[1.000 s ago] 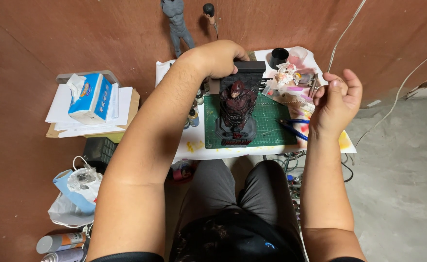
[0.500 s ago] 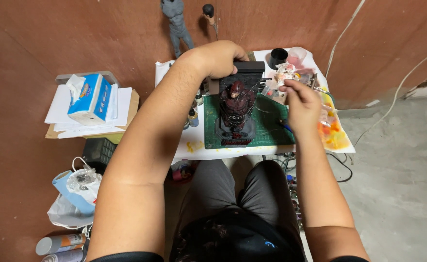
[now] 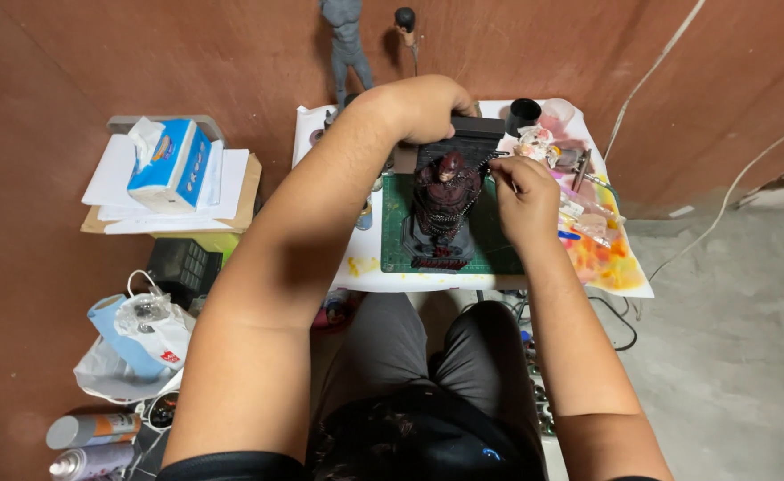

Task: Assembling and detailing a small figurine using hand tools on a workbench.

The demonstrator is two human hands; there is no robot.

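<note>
At the left of the frame a blue tissue box [image 3: 171, 163] lies on a stack of papers [image 3: 111, 183], with spray cans [image 3: 89, 429] at the lower left. At upper centre the left hand [image 3: 428, 107] is closed over the top of a dark block [image 3: 472, 134] behind the dark red figure [image 3: 445, 209], which stands on a green cutting mat [image 3: 503, 254]. Just right of the figure, the right hand [image 3: 526, 196] is curled, fingertips pinched on a thin tool I cannot make out, touching the figure's side. Farther right lies a paint-stained sheet [image 3: 606, 263].
</note>
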